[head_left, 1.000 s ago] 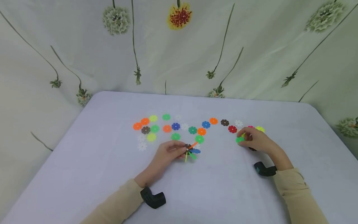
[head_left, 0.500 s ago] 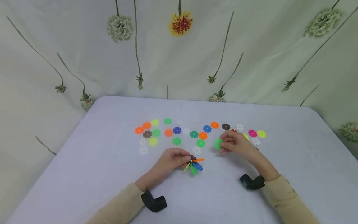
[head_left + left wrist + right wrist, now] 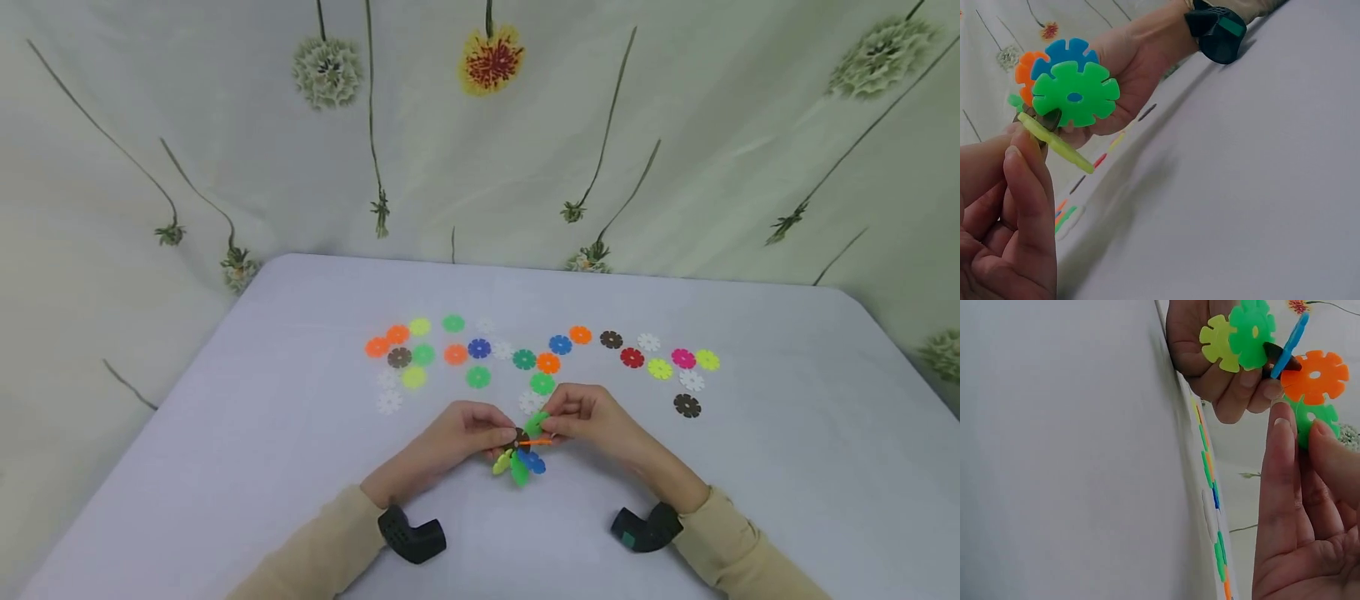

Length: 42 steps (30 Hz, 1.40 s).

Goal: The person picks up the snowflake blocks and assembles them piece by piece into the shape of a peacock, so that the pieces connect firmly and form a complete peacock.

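Observation:
My left hand [image 3: 467,433] pinches a brown notched disc [image 3: 521,437] between thumb and fingers. Slotted into that disc's edge are a yellow disc [image 3: 1057,144], a green disc [image 3: 1076,95], a blue disc [image 3: 1066,57] and an orange disc [image 3: 1315,376], fanned around it. My right hand [image 3: 596,423] holds another green disc [image 3: 1314,419] between thumb and fingertips, right at the brown disc's edge and beside the orange one. Both hands are held over the table, close together.
Many loose notched discs lie flat beyond the hands, among them a brown disc [image 3: 687,406], a red disc [image 3: 632,357] and a white disc [image 3: 389,402]. The white table [image 3: 300,333] reaches back to a flower-print cloth [image 3: 697,167].
My right hand has picked up the green disc at the right and carried it left to the brown disc. My left hand has lowered slightly and turned the joined discs.

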### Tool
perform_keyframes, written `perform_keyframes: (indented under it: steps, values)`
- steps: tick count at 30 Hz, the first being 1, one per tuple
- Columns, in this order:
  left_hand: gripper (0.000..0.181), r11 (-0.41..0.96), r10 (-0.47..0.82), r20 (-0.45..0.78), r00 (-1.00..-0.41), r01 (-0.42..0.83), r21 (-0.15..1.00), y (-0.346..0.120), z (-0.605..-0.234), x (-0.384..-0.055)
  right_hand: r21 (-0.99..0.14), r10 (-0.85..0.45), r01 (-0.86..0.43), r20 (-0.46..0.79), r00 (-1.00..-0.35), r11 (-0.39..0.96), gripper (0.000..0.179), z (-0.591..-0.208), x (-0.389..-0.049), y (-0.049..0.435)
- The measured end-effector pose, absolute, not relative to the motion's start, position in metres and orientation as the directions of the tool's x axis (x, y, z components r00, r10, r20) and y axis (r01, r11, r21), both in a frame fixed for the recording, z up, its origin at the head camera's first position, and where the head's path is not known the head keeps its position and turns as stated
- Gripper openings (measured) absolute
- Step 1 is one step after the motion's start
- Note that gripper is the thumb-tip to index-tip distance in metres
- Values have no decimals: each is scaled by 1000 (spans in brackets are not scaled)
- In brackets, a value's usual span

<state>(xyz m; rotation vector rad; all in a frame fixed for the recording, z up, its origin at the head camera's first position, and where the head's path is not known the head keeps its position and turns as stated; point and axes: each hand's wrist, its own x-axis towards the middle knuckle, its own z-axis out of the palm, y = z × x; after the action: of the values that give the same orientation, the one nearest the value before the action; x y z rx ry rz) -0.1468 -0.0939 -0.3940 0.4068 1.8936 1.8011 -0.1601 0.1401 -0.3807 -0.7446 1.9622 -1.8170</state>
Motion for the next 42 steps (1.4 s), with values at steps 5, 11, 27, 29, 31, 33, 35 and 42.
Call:
perform_keyframes:
  steps: [5,11,27,29,31,33,35,42]
  values:
    - [22,97,564,-180,-806,-151,984,-95,-393,-147,-989,-601,-150,114,-791,10,7,-383,-158,139]
    - [20,91,605,-173,-777,-148,985,-96,-391,-146,-985,-646,-169,140,-751,-17,6,-385,-158,136]
    - [14,15,580,-177,-795,-206,978,-91,-395,-139,-933,-645,-356,300,-703,-46,6,-383,-151,131]
    - [12,-2,595,-170,-785,-213,977,-93,-394,-140,-933,-635,-361,286,-717,-13,5,-381,-150,131]
    - [11,-23,607,-166,-777,-226,974,-94,-394,-142,-938,-619,-346,254,-743,31,5,-377,-151,131]
    - [11,-42,612,-180,-770,-259,965,-96,-394,-143,-943,-612,-325,215,-761,74,9,-374,-153,133]
    - [10,-63,605,-205,-769,-303,951,-97,-394,-143,-946,-598,-297,165,-784,129,15,-370,-160,143]
    - [10,-210,542,-226,-810,-391,896,-95,-393,-144,-771,-415,-263,-1,-910,580,25,-352,-187,247]
